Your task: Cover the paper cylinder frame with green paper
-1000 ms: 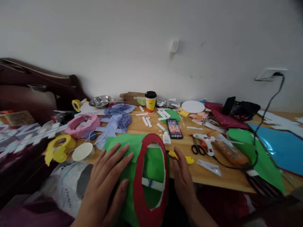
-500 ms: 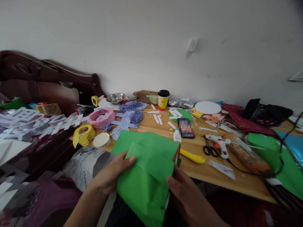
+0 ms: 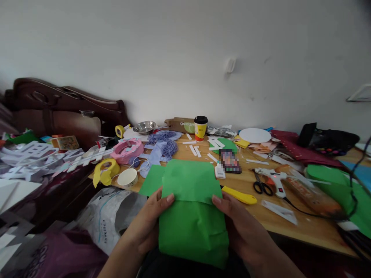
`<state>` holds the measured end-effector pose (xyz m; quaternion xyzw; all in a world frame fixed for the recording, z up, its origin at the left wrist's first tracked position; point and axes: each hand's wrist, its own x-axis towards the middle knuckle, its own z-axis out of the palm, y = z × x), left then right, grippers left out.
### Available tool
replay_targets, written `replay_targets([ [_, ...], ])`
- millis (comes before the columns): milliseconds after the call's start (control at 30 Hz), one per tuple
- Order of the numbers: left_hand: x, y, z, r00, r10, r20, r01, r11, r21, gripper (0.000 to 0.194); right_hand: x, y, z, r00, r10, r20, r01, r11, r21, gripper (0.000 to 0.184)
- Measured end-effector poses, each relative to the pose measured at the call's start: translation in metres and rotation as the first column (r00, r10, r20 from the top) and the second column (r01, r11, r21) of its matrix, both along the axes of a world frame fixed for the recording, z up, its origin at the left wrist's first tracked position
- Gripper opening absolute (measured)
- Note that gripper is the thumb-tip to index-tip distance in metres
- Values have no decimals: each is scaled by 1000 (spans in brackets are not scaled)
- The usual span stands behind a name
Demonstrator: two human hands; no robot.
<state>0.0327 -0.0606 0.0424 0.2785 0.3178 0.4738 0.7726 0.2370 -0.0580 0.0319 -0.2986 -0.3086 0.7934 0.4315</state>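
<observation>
A boxy piece covered in creased green paper (image 3: 191,216) is held up in front of me, over my lap at the table's near edge. My left hand (image 3: 155,216) grips its left side, thumb on the front face and fingers hidden behind. On the opposite side my right hand (image 3: 236,220) holds it the same way, thumb pressed near the fold line. A flat green sheet (image 3: 152,180) lies on the table behind its left edge. Just beyond my right hand is a yellow utility knife (image 3: 240,195).
Right of the knife lie black-handled scissors (image 3: 262,187), a white glue gun (image 3: 277,181) with its cord, and a clear plastic piece (image 3: 279,211). Behind them are a phone (image 3: 230,161) and a lidded paper cup (image 3: 200,129). A white bowl (image 3: 127,177) and yellow ribbon roll (image 3: 106,172) stand left.
Both hands have turned the green box from a tilted angle to face me squarely. The red-patterned side edge seen before is now hidden, and both thumbs rest on the front.
</observation>
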Motion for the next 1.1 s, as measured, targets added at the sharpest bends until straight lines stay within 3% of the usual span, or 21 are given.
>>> replay_targets([
  [300,-4,-3,-4,1000,13,6,-13,998,-59,47,3,2,2,998,54,15,-54,998,34,50],
  [600,-5,-28,-21,999,-31,41,38,984,-176,51,3,-13,15,995,88,-43,-88,996,-5,55],
  [767,-2,-32,-12,998,-56,7,56,987,-149,53,9,-14,16,996,89,4,-89,996,-13,54],
  [900,0,-38,-6,999,-28,-20,25,990,-138,41,9,-23,13,994,105,34,-106,994,6,50],
  [967,0,-42,-6,1000,-21,-12,19,990,-140,39,9,-32,7,996,7,86,-7,1000,-10,51],
  [1033,2,-44,-8,1000,-25,13,27,990,-136,43,9,-41,-3,959,-215,185,214,976,28,51],
  [1067,3,-45,-9,999,-37,33,40,991,-126,46,10,-46,-8,897,-368,247,350,930,114,50],
  [1100,4,-45,-10,997,-56,57,62,992,-106,46,11,-51,-13,794,-531,294,467,844,263,49],
])
